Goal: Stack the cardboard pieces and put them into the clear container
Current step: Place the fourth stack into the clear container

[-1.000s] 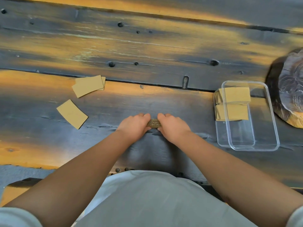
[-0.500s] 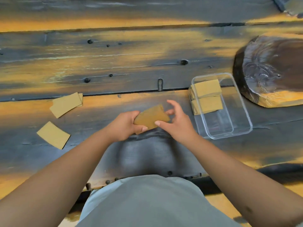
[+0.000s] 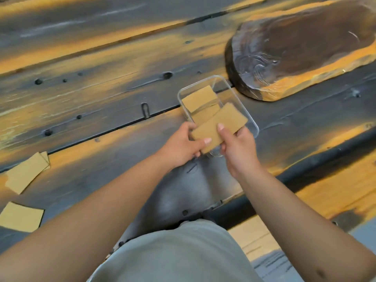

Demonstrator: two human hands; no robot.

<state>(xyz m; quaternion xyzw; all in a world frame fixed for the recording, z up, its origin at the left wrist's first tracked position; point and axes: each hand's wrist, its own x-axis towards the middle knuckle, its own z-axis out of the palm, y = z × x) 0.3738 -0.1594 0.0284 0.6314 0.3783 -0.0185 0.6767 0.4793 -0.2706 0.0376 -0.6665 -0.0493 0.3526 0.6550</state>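
Observation:
A stack of tan cardboard pieces (image 3: 221,123) is held flat over the near half of the clear container (image 3: 236,92). My left hand (image 3: 183,145) grips the stack's near left corner, thumb on top. My right hand (image 3: 237,145) holds its near right side, thumb pressed on the upper face. Two cardboard stacks (image 3: 200,98) lie inside the container's far end. More loose cardboard pieces (image 3: 26,171) lie on the table at the far left, with another piece (image 3: 20,216) nearer me.
The dark, orange-streaked wooden table (image 3: 101,88) has plank gaps and knot holes. A thick carved wooden slab (image 3: 301,47) sits just beyond the container at the right. The table's front edge runs below my right forearm.
Both hands lifted the cardboard stack off the table and carried it right, over the container. The view swung right and tilted.

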